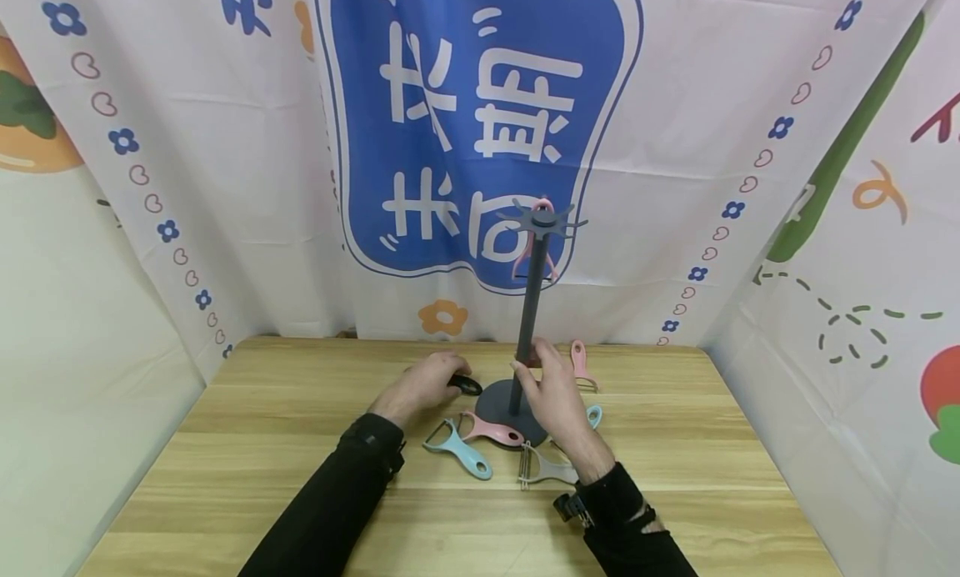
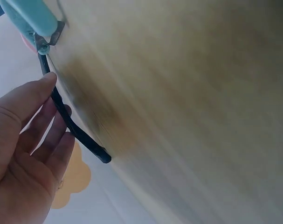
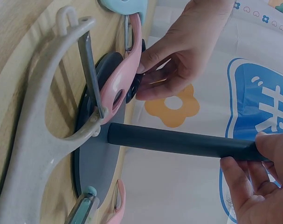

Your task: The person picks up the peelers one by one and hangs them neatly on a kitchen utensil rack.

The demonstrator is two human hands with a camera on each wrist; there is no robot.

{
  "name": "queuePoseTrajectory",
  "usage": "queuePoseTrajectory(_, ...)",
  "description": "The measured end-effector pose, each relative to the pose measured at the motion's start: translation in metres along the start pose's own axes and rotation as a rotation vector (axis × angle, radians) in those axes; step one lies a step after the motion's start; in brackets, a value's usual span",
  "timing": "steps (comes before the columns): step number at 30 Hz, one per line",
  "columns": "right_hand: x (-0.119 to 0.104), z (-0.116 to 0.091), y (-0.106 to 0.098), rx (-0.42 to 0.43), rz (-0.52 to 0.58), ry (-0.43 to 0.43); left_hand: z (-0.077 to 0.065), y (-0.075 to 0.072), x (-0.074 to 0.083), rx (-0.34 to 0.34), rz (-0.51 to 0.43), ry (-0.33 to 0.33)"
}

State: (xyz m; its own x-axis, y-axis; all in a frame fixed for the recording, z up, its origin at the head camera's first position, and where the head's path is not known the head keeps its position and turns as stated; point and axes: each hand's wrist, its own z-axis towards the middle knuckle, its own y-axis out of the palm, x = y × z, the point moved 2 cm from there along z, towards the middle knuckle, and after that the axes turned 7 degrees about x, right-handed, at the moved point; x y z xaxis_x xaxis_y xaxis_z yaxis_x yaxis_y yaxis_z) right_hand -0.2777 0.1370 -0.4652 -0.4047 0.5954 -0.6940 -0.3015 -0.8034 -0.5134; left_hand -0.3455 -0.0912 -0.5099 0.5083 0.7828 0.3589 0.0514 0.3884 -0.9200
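My left hand (image 1: pixel 431 381) pinches a black peeler (image 1: pixel 467 385) between thumb and fingers at the left of the stand's base. Its slim handle (image 2: pixel 87 141) shows edge-on in the left wrist view, while its blade cannot be made out. With curled fingers my right hand (image 1: pixel 558 393) grips the post (image 3: pixel 178 142) of a dark grey stand (image 1: pixel 531 302). The stand is upright on a round base (image 1: pixel 491 402). From its star-shaped hook top (image 1: pixel 543 219) hangs a pink peeler (image 1: pixel 517 266), partly behind the post.
Before the base lie a light blue peeler (image 1: pixel 468 458), a pink peeler (image 1: pixel 495 431) and a grey-white peeler (image 1: pixel 553 470). Another blue peeler (image 1: pixel 595 415) is partly hidden by my right hand. A further pink peeler (image 1: pixel 578 360) lies near the wooden table's (image 1: pixel 300 435) back edge, before a printed curtain (image 1: pixel 675 127).
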Motion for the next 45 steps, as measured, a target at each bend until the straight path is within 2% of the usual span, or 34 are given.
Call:
queuePoseTrajectory(8,0.0,0.0,0.0,-0.001,0.003,0.004,0.001,0.002,-0.002,0.012,0.035,0.056)
queuePoseTrajectory(14,0.0,0.0,0.0,-0.003,0.005,0.003,0.0,-0.001,-0.002,0.012,0.028,0.057)
queuePoseTrajectory(23,-0.001,-0.001,0.0,0.001,0.003,0.0,0.0,-0.013,0.003,0.04,-0.014,0.066)
queuePoseTrajectory(34,-0.001,0.0,0.0,0.001,0.004,0.001,0.007,-0.025,0.006,0.081,0.023,0.087)
queuePoseTrajectory(45,0.001,0.0,0.001,0.004,-0.002,-0.005,0.009,-0.041,0.009,0.156,-0.009,0.104)
